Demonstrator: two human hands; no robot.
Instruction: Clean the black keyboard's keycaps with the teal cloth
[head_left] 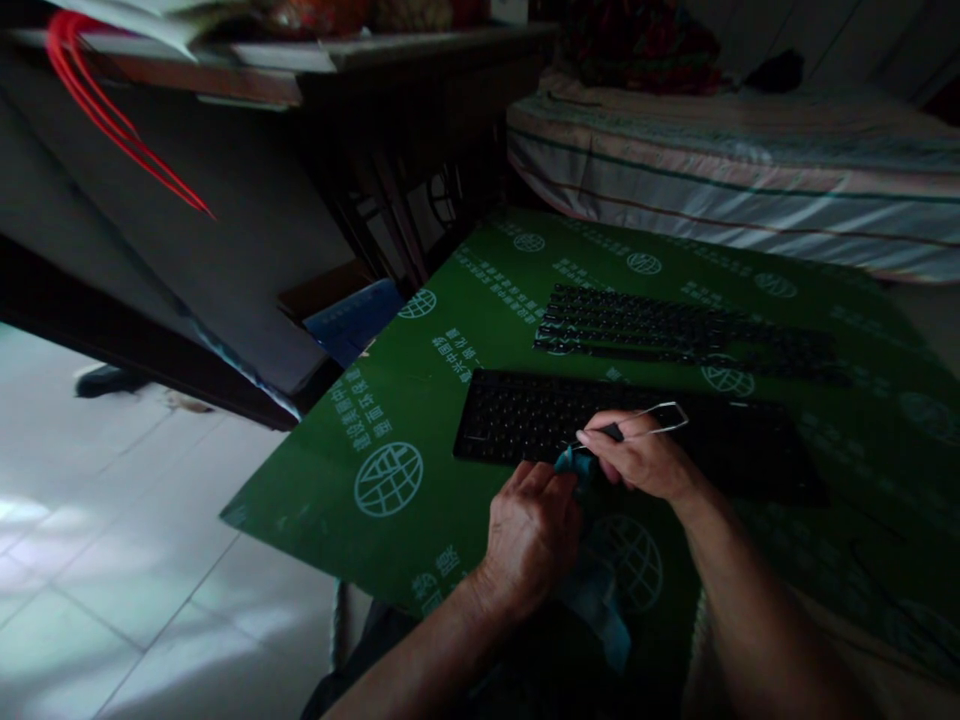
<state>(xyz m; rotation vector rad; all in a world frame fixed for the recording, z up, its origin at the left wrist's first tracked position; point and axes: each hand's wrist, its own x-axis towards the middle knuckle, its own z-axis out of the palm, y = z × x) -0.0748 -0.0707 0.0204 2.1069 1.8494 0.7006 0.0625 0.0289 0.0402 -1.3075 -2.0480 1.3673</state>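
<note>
A black keyboard [517, 415] with its keycaps off over much of the left part lies on a green board [465, 500] printed with white globes and characters. My left hand [536, 530] is closed around a light-blue cloth [600, 600] at the keyboard's front edge, and the cloth's loose end hangs toward me. Over the keyboard, my right hand [637, 455] grips a wire keycap puller [664, 418] with a dark middle. One wire end points up to the right; the other reaches down to the cloth by my left fingers. The fingertips' exact contact is too dark to see.
Rows of loose black keycaps [637, 325] lie behind the keyboard. A wooden table [420, 60] with a red cord [135, 140] hanging from it stands at the back left. Beyond the board is a bed [735, 170] with a striped cover. Pale floor tiles [150, 560] show at left.
</note>
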